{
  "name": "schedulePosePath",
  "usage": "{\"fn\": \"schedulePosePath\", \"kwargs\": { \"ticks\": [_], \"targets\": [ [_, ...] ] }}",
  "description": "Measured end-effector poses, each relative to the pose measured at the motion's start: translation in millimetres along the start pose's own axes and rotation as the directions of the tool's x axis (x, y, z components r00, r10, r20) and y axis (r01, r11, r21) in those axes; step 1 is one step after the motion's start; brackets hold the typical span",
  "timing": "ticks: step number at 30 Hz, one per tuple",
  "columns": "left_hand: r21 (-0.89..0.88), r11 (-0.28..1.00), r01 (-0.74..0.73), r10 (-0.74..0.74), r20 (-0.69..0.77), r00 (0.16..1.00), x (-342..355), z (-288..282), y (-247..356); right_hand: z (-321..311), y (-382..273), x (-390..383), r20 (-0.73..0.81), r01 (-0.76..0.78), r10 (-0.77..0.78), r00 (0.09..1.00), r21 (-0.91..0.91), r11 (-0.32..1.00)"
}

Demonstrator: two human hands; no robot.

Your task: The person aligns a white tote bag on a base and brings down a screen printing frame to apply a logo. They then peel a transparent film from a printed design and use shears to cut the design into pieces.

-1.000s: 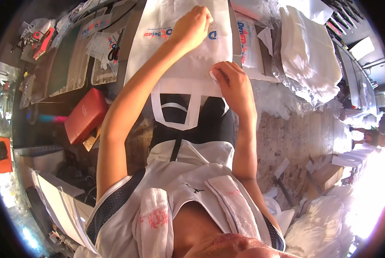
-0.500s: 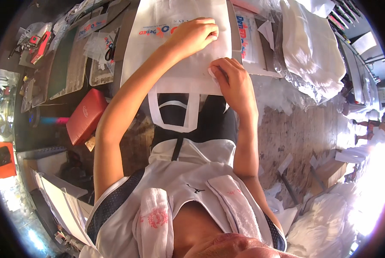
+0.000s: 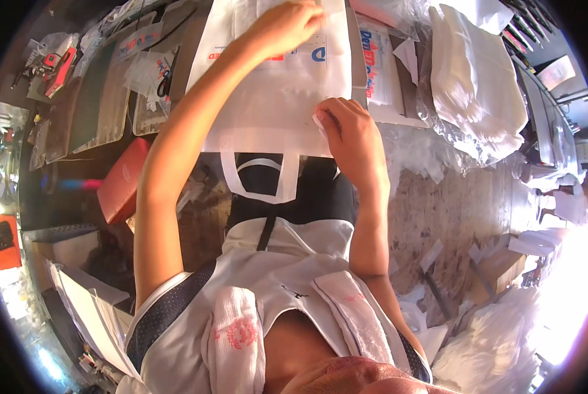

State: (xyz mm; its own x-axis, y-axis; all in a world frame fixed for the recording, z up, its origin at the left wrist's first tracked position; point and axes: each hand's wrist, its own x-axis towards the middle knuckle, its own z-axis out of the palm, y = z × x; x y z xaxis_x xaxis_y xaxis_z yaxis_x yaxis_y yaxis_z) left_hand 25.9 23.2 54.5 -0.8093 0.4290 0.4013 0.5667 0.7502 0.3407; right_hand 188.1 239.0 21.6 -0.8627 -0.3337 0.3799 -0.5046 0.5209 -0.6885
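Observation:
A white bag [image 3: 267,125] with printed red and blue markings lies flat in front of me, its loop handle [image 3: 229,177] hanging over the near edge toward my lap. My left hand [image 3: 297,23] is at the far part of the bag, over the print. Its fingers are curled in and a little blurred; whatever they hold, if anything, is hidden. My right hand [image 3: 353,128] rests by the bag's near right side, thumb and fingers closed on a small white piece [image 3: 318,121] that looks like folded cloth.
A plastic-wrapped stack of white material [image 3: 481,85] lies to the right. Printed plastic sheets [image 3: 376,65] lie beside the bag. At left are a red box [image 3: 123,180], scissors [image 3: 166,82], dark boards [image 3: 107,98] and a red tool [image 3: 62,72]. White material is heaped [image 3: 491,341] at lower right.
My left hand has moved farther away along the bag, toward the top of the view. My right hand has shifted slightly nearer, still closed on the small white piece.

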Motion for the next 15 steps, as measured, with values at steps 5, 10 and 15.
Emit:
{"fn": "schedulePosePath", "kwargs": {
  "ticks": [5, 10, 15],
  "targets": [
    [-0.191, 0.981, -0.025, 0.036, 0.053, 0.998, -48.9, 0.0, 38.9, 5.3, -1.6, -0.8, -0.006, 0.022, -0.023, 1.000, -0.070, 0.997],
    [-0.108, 0.992, -0.063, 0.063, 0.003, 0.998, -57.5, 11.6, 24.9, 4.5, -6.1, -1.7, -0.028, 0.027, -0.029, 0.999, -0.046, 0.999],
    [-0.036, 0.991, -0.129, 0.130, 0.001, 0.992, -53.2, 9.0, 28.7, 6.5, -0.6, -2.1, -0.029, 0.042, -0.044, 0.999, -0.052, 0.998]
  ]
}}
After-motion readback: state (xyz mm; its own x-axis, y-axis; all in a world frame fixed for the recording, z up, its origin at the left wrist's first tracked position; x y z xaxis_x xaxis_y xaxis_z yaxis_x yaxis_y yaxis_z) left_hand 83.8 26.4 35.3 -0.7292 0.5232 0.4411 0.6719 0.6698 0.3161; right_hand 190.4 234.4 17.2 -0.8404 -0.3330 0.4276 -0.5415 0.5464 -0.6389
